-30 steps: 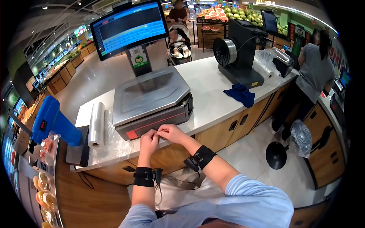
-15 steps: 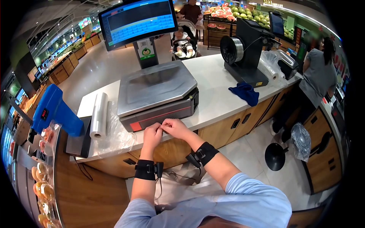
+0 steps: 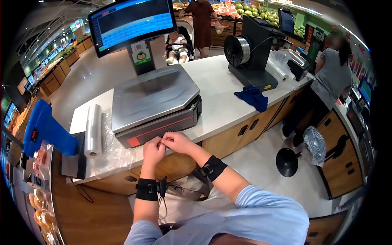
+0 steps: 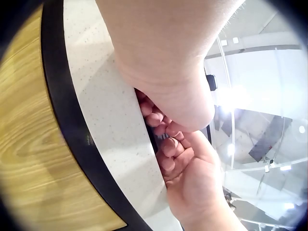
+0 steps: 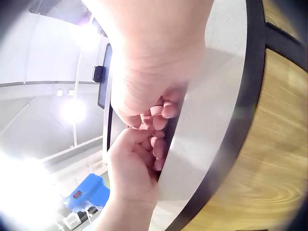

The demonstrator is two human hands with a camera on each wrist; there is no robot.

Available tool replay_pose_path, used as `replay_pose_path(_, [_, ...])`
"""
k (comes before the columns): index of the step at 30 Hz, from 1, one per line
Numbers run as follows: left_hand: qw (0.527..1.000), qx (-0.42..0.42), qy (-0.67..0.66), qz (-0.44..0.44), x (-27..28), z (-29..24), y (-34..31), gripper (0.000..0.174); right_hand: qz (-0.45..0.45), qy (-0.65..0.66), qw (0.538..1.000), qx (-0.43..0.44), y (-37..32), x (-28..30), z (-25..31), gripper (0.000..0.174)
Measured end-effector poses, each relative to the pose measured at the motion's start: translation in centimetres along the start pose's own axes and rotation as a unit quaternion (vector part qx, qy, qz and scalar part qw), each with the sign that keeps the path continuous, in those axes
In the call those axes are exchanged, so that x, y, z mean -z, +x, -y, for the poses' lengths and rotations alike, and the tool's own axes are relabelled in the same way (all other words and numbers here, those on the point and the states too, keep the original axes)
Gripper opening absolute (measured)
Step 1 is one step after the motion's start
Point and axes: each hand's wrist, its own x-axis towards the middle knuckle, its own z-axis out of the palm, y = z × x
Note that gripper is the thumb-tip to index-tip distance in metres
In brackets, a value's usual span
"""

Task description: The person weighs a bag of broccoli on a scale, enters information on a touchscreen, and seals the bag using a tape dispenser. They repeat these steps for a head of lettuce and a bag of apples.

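At the front edge of the scale (image 3: 155,94), my left hand (image 3: 153,151) and right hand (image 3: 178,142) meet with fingertips touching. The left wrist view has the left hand (image 4: 168,98) above the right hand (image 4: 195,178), both with fingers loosely curled. From the right wrist, the right hand (image 5: 149,84) and left hand (image 5: 132,168) touch the same way. No held object can be made out between them. A little to the left on the counter lies a roll of clear bags (image 3: 94,130).
A screen (image 3: 132,26) stands behind the scale. Left is a blue device (image 3: 49,128); right are a blue cloth (image 3: 252,98) and a black machine with a spool (image 3: 253,53). Beyond the counter are a stroller (image 3: 179,41) and a person (image 3: 200,24); another person (image 3: 332,73) stands right.
The head view has shifted, and counter things now lie farther left in it. The person behind the stroller is more fully seen, now beside it. Both hands remain together, fingertips touching.
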Motion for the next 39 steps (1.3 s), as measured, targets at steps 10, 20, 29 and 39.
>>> replay_pose_path(10, [0.998, -0.018, -0.004, 0.067, 0.2, -0.2, 0.8, 0.013, 0.049, 0.064, 0.996, -0.024, -0.3, 0.6, -0.1, 0.021])
replay_pose_path(20, [0.96, 0.014, 0.082, 0.266, 0.9, 0.0, 1.9, 0.021, 0.211, 0.112, 0.967, -0.093, 0.3, 2.5, -0.4, 0.018])
replay_pose_path(29, [0.829, 0.094, 0.007, 0.551, 3.2, -11.9, 10.8, 0.034, 0.398, 0.159, 0.884, -0.188, 8.4, 21.0, 14.6, 0.024])
replay_pose_path(39, [0.858, 0.23, -0.298, 0.35, 1.7, -19.0, 23.1, 0.016, -0.357, -0.094, 0.919, -0.136, 33.8, 44.5, 3.4, 0.052])
